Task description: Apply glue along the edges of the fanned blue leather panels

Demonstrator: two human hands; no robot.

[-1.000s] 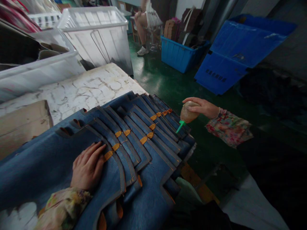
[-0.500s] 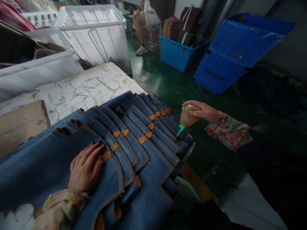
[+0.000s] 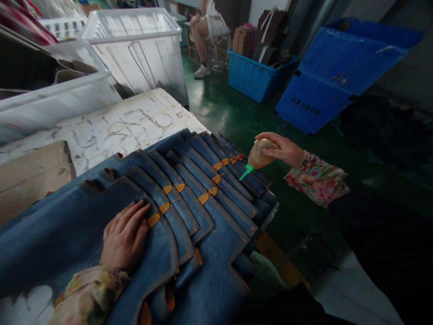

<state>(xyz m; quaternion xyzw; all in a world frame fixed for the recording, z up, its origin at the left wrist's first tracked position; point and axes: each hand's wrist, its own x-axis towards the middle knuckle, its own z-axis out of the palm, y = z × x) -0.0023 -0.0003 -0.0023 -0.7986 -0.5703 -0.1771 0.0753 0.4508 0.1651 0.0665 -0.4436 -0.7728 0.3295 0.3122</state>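
Note:
My left hand [image 3: 126, 234] lies flat, fingers together and stretched out, on the nearest of several overlapping blue leather pieces [image 3: 206, 257]. These pieces have grey stitched edges and are fanned out in steps. Small orange tabs [image 3: 164, 207] sit along their edges, one pair just beside my left fingertips. My right hand [image 3: 287, 150] is wrapped round a squeeze bottle [image 3: 262, 154] with a tan body and a green nozzle [image 3: 246, 172]. The nozzle points down and left over the far edges of the fanned pieces; whether its tip touches them I cannot tell.
The leather lies on a stained white tabletop [image 3: 135, 119] with a cardboard sheet [image 3: 34, 178] at left. White plastic bins [image 3: 142, 61] stand behind. On the green floor are a blue crate [image 3: 248, 76] and tilted blue bins [image 3: 318, 99]. A seated person's leg [image 3: 202, 45] shows at the back.
My right hand has moved the bottle slightly left and up, so the nozzle is farther along the leather edges, tilted more sideways. My left hand stays on the leather; the whole view has shifted slightly.

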